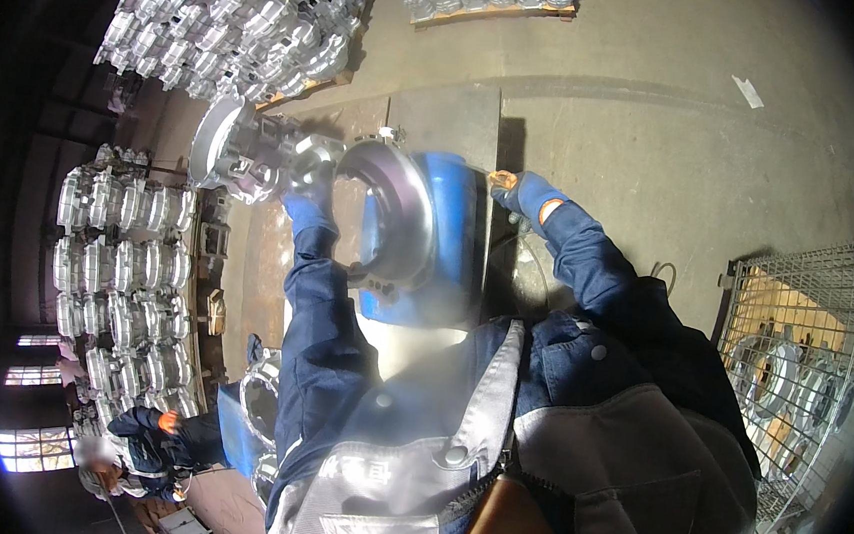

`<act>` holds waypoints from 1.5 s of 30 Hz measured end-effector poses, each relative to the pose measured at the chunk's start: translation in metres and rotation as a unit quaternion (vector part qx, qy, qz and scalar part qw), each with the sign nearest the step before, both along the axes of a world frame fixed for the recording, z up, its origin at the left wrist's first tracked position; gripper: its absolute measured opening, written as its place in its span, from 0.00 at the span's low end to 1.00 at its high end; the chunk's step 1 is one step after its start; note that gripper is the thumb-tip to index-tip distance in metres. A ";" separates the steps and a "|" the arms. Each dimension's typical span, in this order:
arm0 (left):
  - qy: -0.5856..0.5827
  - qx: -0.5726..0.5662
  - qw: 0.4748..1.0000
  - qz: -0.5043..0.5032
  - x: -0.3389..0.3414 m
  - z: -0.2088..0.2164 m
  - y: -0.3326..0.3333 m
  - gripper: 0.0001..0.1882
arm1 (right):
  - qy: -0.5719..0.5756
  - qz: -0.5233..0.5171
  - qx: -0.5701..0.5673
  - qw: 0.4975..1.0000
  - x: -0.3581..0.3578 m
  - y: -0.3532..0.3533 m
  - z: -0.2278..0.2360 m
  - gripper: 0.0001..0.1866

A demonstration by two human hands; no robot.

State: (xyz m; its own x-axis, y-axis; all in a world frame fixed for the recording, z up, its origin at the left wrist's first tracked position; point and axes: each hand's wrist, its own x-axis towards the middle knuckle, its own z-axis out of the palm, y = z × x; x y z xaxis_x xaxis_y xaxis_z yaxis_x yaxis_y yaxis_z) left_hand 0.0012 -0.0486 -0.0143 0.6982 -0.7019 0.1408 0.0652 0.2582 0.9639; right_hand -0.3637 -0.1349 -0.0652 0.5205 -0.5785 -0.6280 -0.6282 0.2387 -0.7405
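A stack of metal parts rises beyond the hands, with a second pile along the left; a wire cage stands at right, and a co-worker is at lower left. A metal ring and blue drum fill the space between the hands. The casting lies just beyond the left hand, its near end at the glove; glare hides whether the fingers grip it. The right hand, well apart from it, has curled fingers; whether they hold anything is unclear.
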 end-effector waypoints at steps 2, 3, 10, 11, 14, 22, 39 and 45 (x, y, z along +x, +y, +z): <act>-0.017 -0.007 1.000 -0.011 -0.006 0.005 -0.001 0.17 | 0.009 0.016 -0.023 1.000 -0.002 0.001 0.002 0.27; -0.036 -0.005 0.999 -0.015 -0.009 0.008 -0.001 0.17 | 0.020 0.025 -0.029 0.999 -0.004 0.000 0.003 0.28; -0.181 0.064 0.981 0.030 -0.033 0.026 0.002 0.17 | 0.011 0.035 0.088 0.995 -0.007 -0.005 0.002 0.34; -0.193 0.071 0.978 0.031 -0.034 0.027 0.002 0.17 | 0.016 0.035 0.058 0.998 -0.007 -0.004 0.001 0.33; -0.198 0.090 0.975 0.044 -0.033 0.026 0.000 0.17 | 0.024 0.032 0.038 0.998 -0.006 -0.002 -0.003 0.31; -0.213 0.077 0.973 0.030 -0.028 0.022 0.000 0.17 | 0.038 0.161 -0.067 0.984 -0.005 -0.014 -0.025 0.40; -0.169 0.106 0.979 0.042 -0.029 0.026 0.001 0.20 | 0.051 0.050 0.019 0.997 -0.010 0.006 0.052 0.29; -0.189 0.097 0.976 0.044 -0.026 0.025 -0.003 0.21 | 0.056 0.032 0.042 0.997 -0.008 -0.003 0.039 0.27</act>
State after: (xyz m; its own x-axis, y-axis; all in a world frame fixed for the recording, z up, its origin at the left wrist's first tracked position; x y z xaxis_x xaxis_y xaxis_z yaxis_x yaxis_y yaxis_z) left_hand -0.0250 -0.0512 0.0102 0.6812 -0.6805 0.2700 -0.3179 0.0573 0.9464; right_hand -0.3715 -0.1383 -0.0259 0.4790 -0.4890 -0.7290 -0.7212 0.2541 -0.6444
